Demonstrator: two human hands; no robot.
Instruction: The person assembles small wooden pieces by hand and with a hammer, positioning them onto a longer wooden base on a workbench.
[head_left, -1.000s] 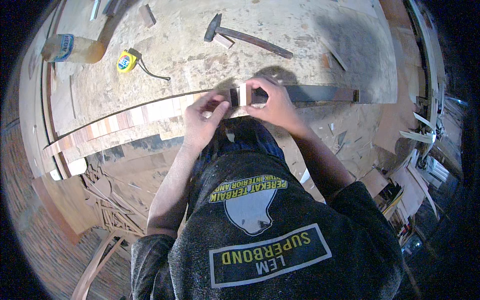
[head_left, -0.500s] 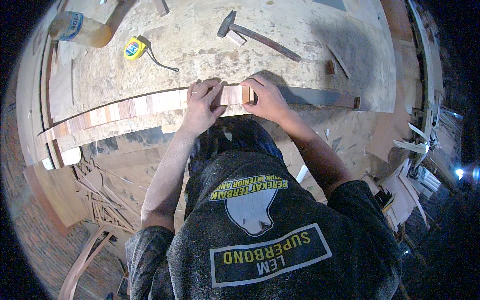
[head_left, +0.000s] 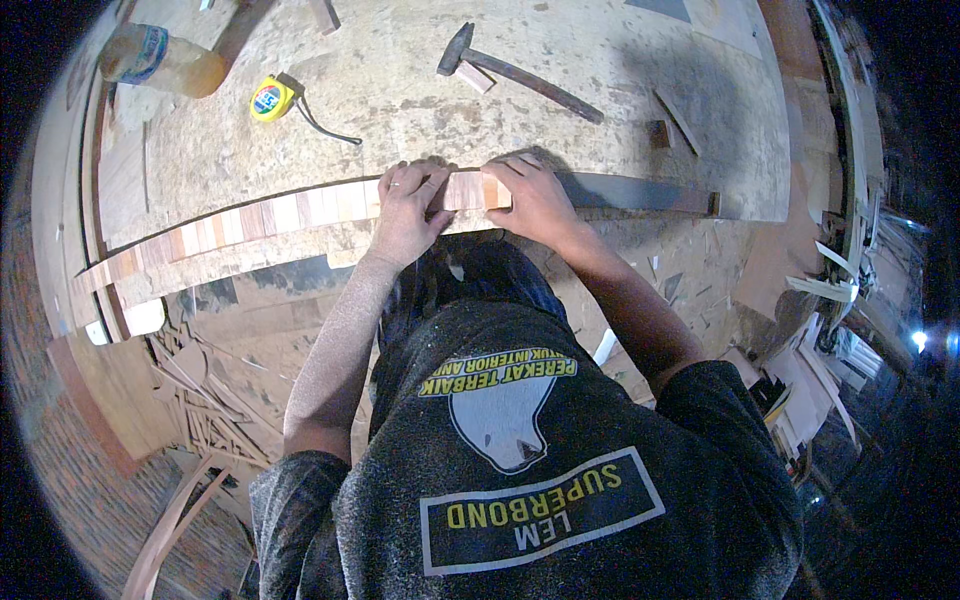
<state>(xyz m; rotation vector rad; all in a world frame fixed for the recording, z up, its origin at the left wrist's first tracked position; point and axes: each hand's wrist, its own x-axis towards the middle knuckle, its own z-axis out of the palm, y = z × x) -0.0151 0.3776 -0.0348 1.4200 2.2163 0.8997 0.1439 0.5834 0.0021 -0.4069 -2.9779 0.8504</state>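
- Here, both forearms [head_left: 338,340] slant inward to the near edge of the desk [head_left: 400,110].
- Along that edge, the left hand [head_left: 408,208] grips the leftward-running row of wooden blocks [head_left: 322,203], thumb near, fingers far.
- The right hand [head_left: 535,203] pinches the end block [head_left: 494,193] likewise; a grey strip [head_left: 640,193] continues rightward.
- Farther, a broad stretch of desk separates the hands from tape measure [head_left: 270,100], left, and hammer [head_left: 530,84], right.

Cream, tan and pinkish-brown bands along the wood strip [head_left: 288,211]
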